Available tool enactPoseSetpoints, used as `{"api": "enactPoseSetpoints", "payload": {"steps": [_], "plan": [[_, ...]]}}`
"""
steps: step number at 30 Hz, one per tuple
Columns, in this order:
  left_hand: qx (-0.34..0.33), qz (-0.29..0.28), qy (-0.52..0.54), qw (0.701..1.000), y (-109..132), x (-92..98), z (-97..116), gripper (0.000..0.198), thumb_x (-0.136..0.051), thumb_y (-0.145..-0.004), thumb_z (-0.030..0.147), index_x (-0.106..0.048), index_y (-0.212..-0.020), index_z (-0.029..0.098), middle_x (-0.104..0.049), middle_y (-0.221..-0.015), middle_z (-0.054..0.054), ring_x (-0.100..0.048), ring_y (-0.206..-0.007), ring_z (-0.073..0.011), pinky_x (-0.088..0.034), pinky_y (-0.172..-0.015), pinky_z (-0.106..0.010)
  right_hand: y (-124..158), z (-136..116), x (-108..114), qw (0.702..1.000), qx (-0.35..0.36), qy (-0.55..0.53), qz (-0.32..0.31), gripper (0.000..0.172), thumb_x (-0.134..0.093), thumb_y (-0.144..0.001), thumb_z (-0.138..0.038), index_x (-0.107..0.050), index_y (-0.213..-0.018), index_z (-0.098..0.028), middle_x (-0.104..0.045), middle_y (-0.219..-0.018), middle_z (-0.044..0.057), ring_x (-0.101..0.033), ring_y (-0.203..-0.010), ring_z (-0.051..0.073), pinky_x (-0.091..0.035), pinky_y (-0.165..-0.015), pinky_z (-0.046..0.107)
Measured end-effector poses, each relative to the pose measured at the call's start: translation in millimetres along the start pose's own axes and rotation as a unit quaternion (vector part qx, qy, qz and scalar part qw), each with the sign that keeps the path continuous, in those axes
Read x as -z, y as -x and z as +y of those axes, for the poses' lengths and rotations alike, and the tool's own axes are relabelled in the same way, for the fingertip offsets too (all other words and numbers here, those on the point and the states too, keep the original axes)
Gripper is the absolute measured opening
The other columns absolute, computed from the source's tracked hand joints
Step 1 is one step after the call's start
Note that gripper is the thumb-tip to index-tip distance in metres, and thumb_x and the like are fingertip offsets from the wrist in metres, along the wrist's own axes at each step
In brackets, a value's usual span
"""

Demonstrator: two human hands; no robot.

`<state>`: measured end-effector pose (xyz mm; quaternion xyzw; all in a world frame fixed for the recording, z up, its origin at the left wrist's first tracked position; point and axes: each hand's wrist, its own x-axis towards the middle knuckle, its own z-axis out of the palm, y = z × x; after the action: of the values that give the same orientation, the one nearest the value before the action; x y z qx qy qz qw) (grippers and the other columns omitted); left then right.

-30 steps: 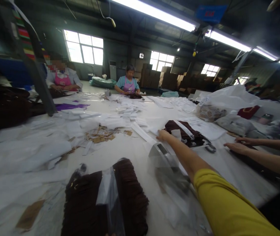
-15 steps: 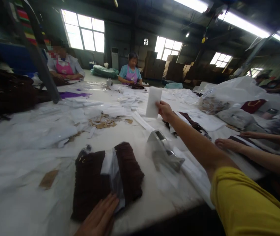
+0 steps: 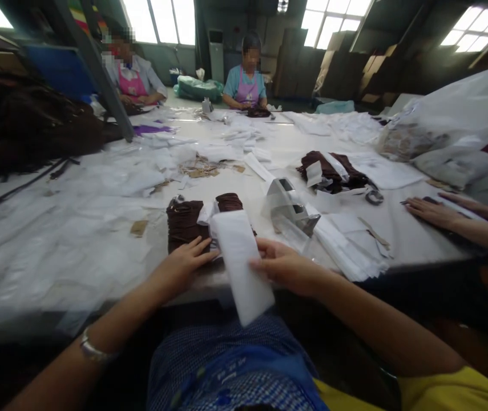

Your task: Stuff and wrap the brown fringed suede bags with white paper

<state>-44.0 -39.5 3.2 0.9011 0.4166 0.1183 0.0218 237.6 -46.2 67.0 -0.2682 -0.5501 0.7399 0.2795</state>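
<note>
My left hand (image 3: 189, 257) lies flat with its fingers stretched on a folded bundle of dark brown pleated cloth (image 3: 184, 220) near the table's front edge. A pale strip (image 3: 208, 213) runs around the bundle's middle. Pinched between the thumb and fingers of my right hand (image 3: 284, 264) is a flat white rectangular sheet (image 3: 244, 271), which hangs over the table edge in front of the bundle. Whether it is paper, foam or a folded plastic bag I cannot tell. Part of the bundle is hidden behind it. Just right of the bundle stands a grey tape dispenser (image 3: 289, 200).
Another brown bundle (image 3: 342, 170) with a white band lies farther back. White sheets (image 3: 350, 251) are stacked to the right, and clear plastic bags (image 3: 85, 228) cover the left. A co-worker's hands (image 3: 440, 212) rest at the right; two people sit across the table (image 3: 278, 151).
My right hand has come back from its outstretched reach over the table, bringing the white sheet close to the bundle. My left hand stays on the bundle. The view has tilted downward.
</note>
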Motion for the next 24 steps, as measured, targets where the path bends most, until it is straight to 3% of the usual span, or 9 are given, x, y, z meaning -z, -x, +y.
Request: {"api": "enactPoseSetpoints", "payload": {"steps": [2, 4, 8, 10, 12, 15, 18, 21, 24], "plan": [[-0.009, -0.038, 0.062, 0.997, -7, 15.0, -12, 0.063, -0.054, -0.075, 0.006, -0.060, -0.134, 0.029, -0.053, -0.146, -0.005, -0.055, -0.129, -0.0268, -0.048, -0.103, -0.039, 14, 23, -18, 0.993, 0.031, 0.110, -0.025, 0.038, -0.065, -0.089, -0.030, -0.060, -0.125, -0.019, -0.071, -0.111, 0.008, -0.069, -0.097, 0.020, -0.057, -0.087, 0.034], [-0.018, -0.096, 0.112, 0.989, -16, 32.0, -23, 0.064, -0.052, -0.075, 0.007, -0.059, -0.135, 0.031, -0.055, -0.144, -0.002, -0.057, -0.126, -0.0232, -0.046, -0.104, -0.035, 21, 41, -33, 0.954, 0.113, 0.277, -0.033, 0.029, -0.059, -0.092, -0.024, -0.064, -0.121, -0.021, -0.072, -0.109, 0.006, -0.068, -0.097, 0.019, -0.055, -0.088, 0.033], [-0.005, -0.197, 0.212, 0.957, -37, 62.5, -38, 0.067, -0.049, -0.071, 0.007, -0.058, -0.135, 0.026, -0.068, -0.128, 0.000, -0.065, -0.112, -0.0192, -0.047, -0.100, -0.030, 16, 66, -53, 0.765, 0.315, 0.560, -0.034, 0.031, -0.047, -0.096, -0.015, -0.065, -0.120, -0.021, -0.070, -0.114, 0.007, -0.061, -0.100, 0.020, -0.050, -0.090, 0.034], [0.029, -0.242, 0.254, 0.936, -46, 72.3, -41, 0.068, -0.049, -0.069, 0.007, -0.059, -0.135, 0.022, -0.072, -0.120, 0.000, -0.068, -0.102, -0.0187, -0.051, -0.092, -0.027, 6, 72, -57, 0.688, 0.349, 0.636, 0.016, 0.029, -0.048, -0.096, -0.015, -0.065, -0.119, -0.021, -0.069, -0.109, 0.007, -0.057, -0.094, 0.020, -0.049, -0.084, 0.035], [0.062, -0.285, 0.297, 0.909, -52, 77.8, -42, 0.071, -0.050, -0.067, 0.007, -0.057, -0.136, 0.021, -0.073, -0.117, -0.001, -0.068, -0.099, -0.0188, -0.052, -0.088, -0.027, -7, 76, -58, 0.639, 0.348, 0.682, 0.076, 0.026, -0.052, -0.096, -0.018, -0.066, -0.118, -0.022, -0.068, -0.103, 0.007, -0.053, -0.088, 0.020, -0.045, -0.077, 0.035], [0.090, -0.330, 0.351, 0.872, -56, 79.4, -47, 0.075, -0.053, -0.065, 0.007, -0.054, -0.139, 0.022, -0.072, -0.118, -0.002, -0.067, -0.098, -0.0191, -0.053, -0.086, -0.028, -26, 81, -50, 0.596, 0.332, 0.720, 0.128, 0.025, -0.059, -0.094, -0.020, -0.066, -0.118, -0.022, -0.066, -0.099, 0.006, -0.050, -0.087, 0.020, -0.041, -0.073, 0.034], [0.094, -0.341, 0.373, 0.858, -57, 77.1, -52, 0.075, -0.055, -0.064, 0.008, -0.056, -0.137, 0.023, -0.071, -0.118, -0.001, -0.065, -0.100, -0.0199, -0.053, -0.084, -0.028, -46, 86, -36, 0.571, 0.303, 0.746, 0.157, 0.022, -0.060, -0.094, -0.021, -0.068, -0.115, -0.023, -0.066, -0.099, 0.006, -0.050, -0.086, 0.020, -0.038, -0.071, 0.033], [0.090, -0.337, 0.379, 0.857, -57, 74.6, -55, 0.071, -0.056, -0.063, 0.009, -0.061, -0.132, 0.023, -0.071, -0.117, -0.001, -0.064, -0.103, -0.0207, -0.052, -0.086, -0.028, -66, 90, -26, 0.561, 0.263, 0.763, 0.184, 0.020, -0.056, -0.096, -0.021, -0.071, -0.109, -0.025, -0.066, -0.102, 0.006, -0.052, -0.087, 0.020, -0.038, -0.069, 0.031], [0.085, -0.323, 0.367, 0.868, -55, 73.1, -56, 0.070, -0.055, -0.063, 0.010, -0.061, -0.132, 0.022, -0.071, -0.116, -0.001, -0.064, -0.101, -0.0209, -0.052, -0.086, -0.028, -77, 96, -23, 0.572, 0.235, 0.760, 0.199, 0.021, -0.053, -0.097, -0.020, -0.072, -0.107, -0.024, -0.066, -0.105, 0.008, -0.056, -0.089, 0.020, -0.042, -0.070, 0.031]]}}
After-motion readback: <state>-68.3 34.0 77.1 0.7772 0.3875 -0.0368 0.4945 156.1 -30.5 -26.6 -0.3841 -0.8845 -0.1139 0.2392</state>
